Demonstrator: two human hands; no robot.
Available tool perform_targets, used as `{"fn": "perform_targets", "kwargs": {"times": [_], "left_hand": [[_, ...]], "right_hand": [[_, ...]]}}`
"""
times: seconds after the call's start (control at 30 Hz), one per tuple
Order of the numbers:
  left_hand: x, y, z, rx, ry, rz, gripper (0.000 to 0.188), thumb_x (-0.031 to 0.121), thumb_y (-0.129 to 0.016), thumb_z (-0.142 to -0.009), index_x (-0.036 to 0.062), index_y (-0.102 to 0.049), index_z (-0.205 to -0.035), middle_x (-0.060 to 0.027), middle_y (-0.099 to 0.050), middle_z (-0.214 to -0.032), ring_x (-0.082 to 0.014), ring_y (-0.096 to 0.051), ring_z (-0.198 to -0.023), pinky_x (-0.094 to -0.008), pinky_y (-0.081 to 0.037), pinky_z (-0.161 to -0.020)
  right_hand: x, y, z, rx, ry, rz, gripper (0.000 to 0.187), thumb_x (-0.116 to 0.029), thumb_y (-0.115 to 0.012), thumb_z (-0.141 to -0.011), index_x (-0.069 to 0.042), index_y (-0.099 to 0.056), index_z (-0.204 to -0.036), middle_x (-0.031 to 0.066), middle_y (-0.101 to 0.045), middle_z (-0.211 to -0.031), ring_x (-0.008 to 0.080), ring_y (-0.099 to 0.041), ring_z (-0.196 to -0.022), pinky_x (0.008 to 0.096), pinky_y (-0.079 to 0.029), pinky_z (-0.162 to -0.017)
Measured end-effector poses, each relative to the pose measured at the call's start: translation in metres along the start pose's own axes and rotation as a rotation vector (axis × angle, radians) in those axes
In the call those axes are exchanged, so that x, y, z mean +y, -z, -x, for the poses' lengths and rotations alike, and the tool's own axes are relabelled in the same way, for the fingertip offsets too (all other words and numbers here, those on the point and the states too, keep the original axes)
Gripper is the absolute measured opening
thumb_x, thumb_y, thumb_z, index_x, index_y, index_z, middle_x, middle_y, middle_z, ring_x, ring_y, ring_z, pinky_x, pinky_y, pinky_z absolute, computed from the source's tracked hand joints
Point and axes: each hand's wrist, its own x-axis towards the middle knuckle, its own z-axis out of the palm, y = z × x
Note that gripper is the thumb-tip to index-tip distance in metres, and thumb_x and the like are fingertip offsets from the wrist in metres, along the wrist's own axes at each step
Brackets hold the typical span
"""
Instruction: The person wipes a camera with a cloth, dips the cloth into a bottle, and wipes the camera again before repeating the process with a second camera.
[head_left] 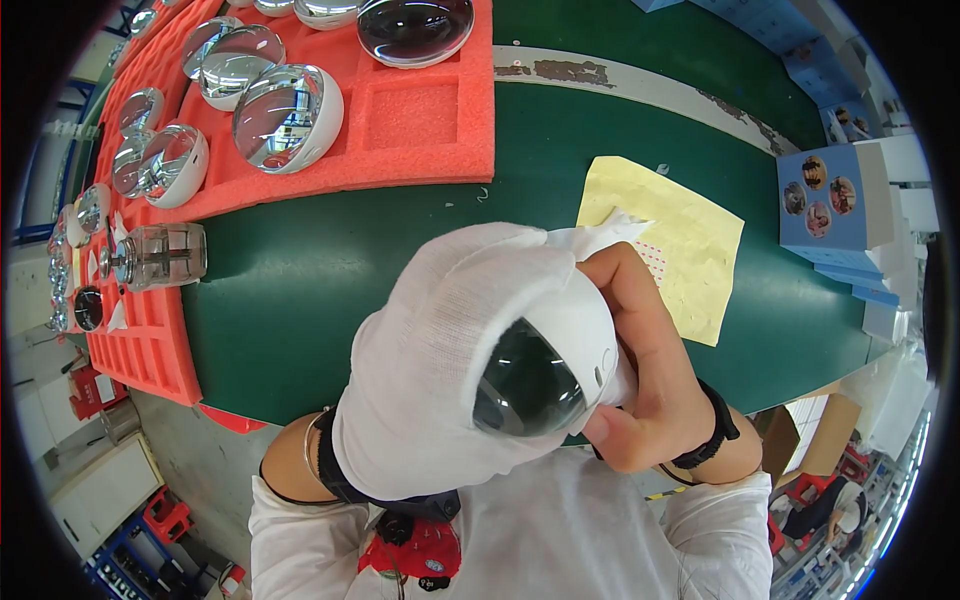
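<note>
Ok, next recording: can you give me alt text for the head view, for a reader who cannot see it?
A white-gloved left hand cradles a white dome with a dark glass lens while the bare right hand presses a white wipe against it. Behind them, a green table holds a yellow cloth and red foam trays of similar shiny domes.

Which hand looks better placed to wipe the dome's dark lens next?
Probably the right hand: bare, pinching a white tissue against the dome. The gloved left hand cradles it.
</note>
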Motion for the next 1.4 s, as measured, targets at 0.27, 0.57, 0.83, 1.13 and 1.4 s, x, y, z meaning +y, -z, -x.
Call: {"fn": "perform_targets", "kwargs": {"times": [0.27,0.57,0.83,1.13,1.4], "left_hand": [[0.003,-0.002,0.000,0.079,0.027,0.006,0.079,0.015,-0.085,-0.050,0.0032,-0.046,-0.118,-0.0165,-0.050,-0.121,-0.0220,-0.055,-0.102,-0.0324,-0.048,-0.082],[0.015,0.000,-0.003,0.004,0.280,0.054,0.069,0.013,-0.083,-0.050,0.0013,-0.053,-0.111,-0.0100,-0.059,-0.102,-0.0174,-0.061,-0.087,-0.0284,-0.048,-0.078],[0.012,0.002,-0.002,0.023,0.275,-0.105,0.066,0.013,-0.081,-0.050,0.0034,-0.055,-0.110,-0.0064,-0.062,-0.092,-0.0127,-0.061,-0.076,-0.0245,-0.048,-0.068],[0.015,0.003,-0.002,-0.024,0.348,-0.166,0.067,0.013,-0.081,-0.050,0.0045,-0.055,-0.112,-0.0032,-0.063,-0.083,-0.0094,-0.062,-0.068,-0.0214,-0.048,-0.065],[0.011,0.001,-0.002,-0.009,0.273,-0.122,0.068,0.013,-0.081,-0.050,0.0032,-0.054,-0.112,-0.0071,-0.062,-0.093,-0.0113,-0.062,-0.074,-0.0231,-0.050,-0.065]], "right_hand": [[-0.013,0.014,0.008,0.161,0.180,0.251,0.041,-0.013,-0.061,-0.065,0.002,-0.051,-0.102,0.0049,-0.052,-0.084,0.0131,-0.050,-0.074,0.0220,-0.038,-0.071],[-0.017,0.002,0.013,0.240,0.616,0.651,0.020,0.004,-0.060,-0.062,-0.005,-0.064,-0.079,0.0042,-0.049,-0.065,0.0155,-0.045,-0.053,0.0269,-0.032,-0.045],[-0.009,-0.003,0.009,0.295,0.713,0.855,0.029,0.006,-0.069,-0.054,-0.003,-0.067,-0.082,0.0024,-0.046,-0.062,0.0143,-0.043,-0.046,0.0263,-0.032,-0.039],[-0.004,-0.006,0.009,0.336,0.824,1.128,0.022,0.005,-0.068,-0.058,-0.007,-0.062,-0.076,0.0007,-0.046,-0.065,0.0154,-0.040,-0.045,0.0273,-0.030,-0.040],[0.000,-0.003,0.008,0.339,0.842,1.083,0.020,0.003,-0.065,-0.058,-0.007,-0.059,-0.075,0.0008,-0.045,-0.064,0.0153,-0.040,-0.046,0.0273,-0.031,-0.040]]}}
